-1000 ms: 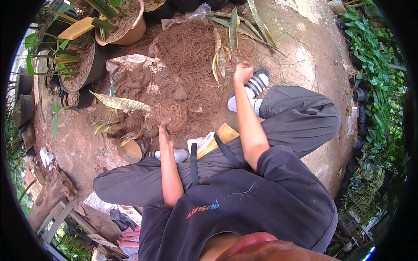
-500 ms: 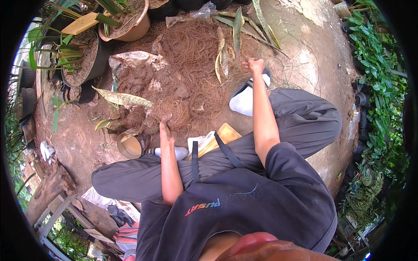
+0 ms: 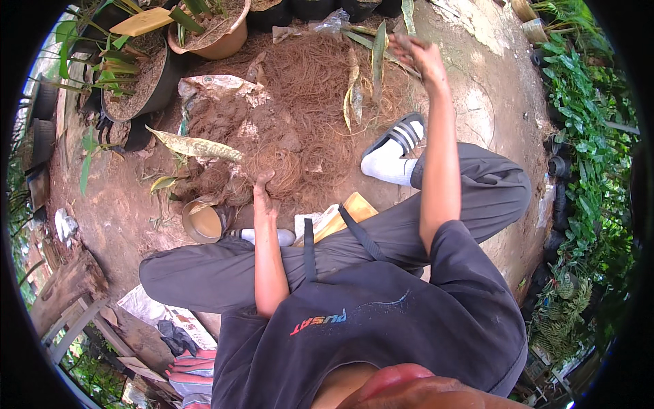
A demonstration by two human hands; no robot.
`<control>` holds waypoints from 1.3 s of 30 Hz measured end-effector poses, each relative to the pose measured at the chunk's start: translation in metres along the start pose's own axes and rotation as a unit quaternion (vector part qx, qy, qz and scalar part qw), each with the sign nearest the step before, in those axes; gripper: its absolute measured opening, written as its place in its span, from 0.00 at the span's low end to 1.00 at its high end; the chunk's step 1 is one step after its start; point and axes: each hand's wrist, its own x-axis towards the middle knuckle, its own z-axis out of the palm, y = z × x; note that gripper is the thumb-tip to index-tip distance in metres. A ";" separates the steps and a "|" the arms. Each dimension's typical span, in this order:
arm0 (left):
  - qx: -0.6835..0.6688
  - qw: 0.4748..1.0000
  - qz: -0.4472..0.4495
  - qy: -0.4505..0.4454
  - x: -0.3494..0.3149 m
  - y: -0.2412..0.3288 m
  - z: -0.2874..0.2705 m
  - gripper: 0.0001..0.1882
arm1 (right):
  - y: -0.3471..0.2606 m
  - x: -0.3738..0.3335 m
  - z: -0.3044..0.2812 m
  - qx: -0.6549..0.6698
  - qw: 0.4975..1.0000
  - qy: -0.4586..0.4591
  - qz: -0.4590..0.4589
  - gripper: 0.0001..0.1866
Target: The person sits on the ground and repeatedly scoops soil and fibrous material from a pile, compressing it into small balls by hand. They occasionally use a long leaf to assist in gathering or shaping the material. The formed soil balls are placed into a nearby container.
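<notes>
A rounded clump of brown fibre (image 3: 276,169) sits at the near edge of a wide heap of stringy brown fibre (image 3: 317,68). My left hand (image 3: 263,189) grips this clump from the near left, its thumb on top and the other fingers mostly hidden. Over at the far right, my right hand (image 3: 419,56) is raised with its fingers stretched out and somewhat blurred; I see nothing held in it. Beside it stands a pointed green leaf with yellow edges (image 3: 379,58). A pale mottled leaf (image 3: 197,146) lies left of the clump.
A round container (image 3: 202,222) stands by my left foot, near a yellow piece (image 3: 357,210). Potted plants fill the far left, including a terracotta-coloured pot (image 3: 231,42) and a black pot (image 3: 155,92). My sandalled right foot (image 3: 392,153) rests right of the heap. Leafy greenery (image 3: 586,163) lines the right side.
My right hand has moved up and away from beside my right foot, uncovering the sandal, and its fingers have spread. My left hand stays at the fibre clump.
</notes>
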 end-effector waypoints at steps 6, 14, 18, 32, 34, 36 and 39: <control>0.009 0.999 -0.023 -0.029 -0.009 0.010 0.017 0.27 | -0.071 0.046 -0.030 -0.489 0.837 -0.195 -0.152 0.36; -0.034 0.999 0.005 -0.032 -0.013 -0.002 0.017 0.29 | -0.168 -0.037 -0.172 -0.510 0.848 -0.109 -0.091 0.25; -0.017 1.000 -0.010 -0.025 -0.024 0.006 0.020 0.24 | -0.144 -0.063 -0.231 -0.537 0.836 -0.106 0.049 0.33; 0.110 0.991 0.061 0.044 0.020 -0.015 -0.034 0.30 | 0.260 -0.048 -0.156 -0.340 0.937 -0.017 0.081 0.13; 0.120 0.990 0.051 0.049 0.020 -0.017 -0.029 0.30 | 0.308 -0.043 -0.137 -0.267 0.961 0.014 0.070 0.13; 0.130 0.989 0.040 0.050 0.024 -0.018 -0.022 0.30 | 0.331 -0.039 -0.118 -0.208 0.972 0.063 0.091 0.13; 0.138 0.989 0.030 0.048 0.029 -0.019 -0.012 0.30 | 0.327 -0.033 -0.077 -0.162 0.966 0.154 0.133 0.14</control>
